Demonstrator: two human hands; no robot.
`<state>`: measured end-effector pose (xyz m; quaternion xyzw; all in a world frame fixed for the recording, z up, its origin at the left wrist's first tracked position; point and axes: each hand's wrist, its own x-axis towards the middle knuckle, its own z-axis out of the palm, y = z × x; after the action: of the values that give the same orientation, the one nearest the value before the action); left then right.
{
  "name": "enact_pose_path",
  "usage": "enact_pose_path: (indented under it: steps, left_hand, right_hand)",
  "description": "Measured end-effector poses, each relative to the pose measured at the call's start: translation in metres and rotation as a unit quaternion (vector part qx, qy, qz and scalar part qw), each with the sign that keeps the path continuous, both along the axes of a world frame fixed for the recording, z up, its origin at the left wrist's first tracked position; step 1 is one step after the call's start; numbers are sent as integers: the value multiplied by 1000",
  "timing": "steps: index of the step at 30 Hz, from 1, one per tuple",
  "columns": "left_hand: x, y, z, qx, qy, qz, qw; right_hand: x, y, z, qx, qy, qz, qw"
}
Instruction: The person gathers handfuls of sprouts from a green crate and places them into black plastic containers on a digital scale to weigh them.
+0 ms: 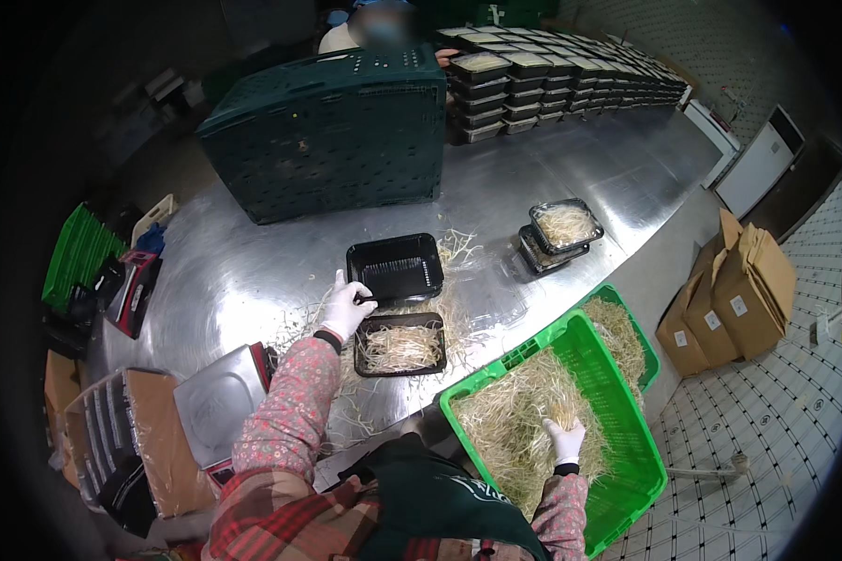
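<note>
My left hand (346, 303), in a white glove, has its fingers at the lower left rim of an empty black plastic tray (396, 268), apparently the top of a nested stack. Just below it, a black tray filled with bean sprouts (401, 345) lies on the steel table. My right hand (565, 440), also gloved, is closed around a bunch of sprouts inside a green plastic crate (624, 428) that holds a large heap of bean sprouts (519, 414). Two filled trays (567, 226) are stacked askew farther right on the table.
A large dark green crate (337, 140) stands across the steel table (505, 168), with a person (337, 38) behind it. Many stacked filled trays (480, 98) line the far side. A scale (221, 403) and boxed trays (112, 435) are at left, cardboard boxes (730, 301) at right.
</note>
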<state>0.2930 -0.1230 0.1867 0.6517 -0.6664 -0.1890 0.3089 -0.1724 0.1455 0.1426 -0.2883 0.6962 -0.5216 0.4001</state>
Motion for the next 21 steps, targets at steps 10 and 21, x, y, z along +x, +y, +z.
enact_pose_path:
  steps: [10,21]
  left_hand:
    - [-16,25,100,-147,112,-186,965]
    - [-88,51,50,-77,254,-236,935]
  right_hand:
    - [95,-132,181,-303,-52,-30,951]
    - [128,-172,173,-210,278,248,904]
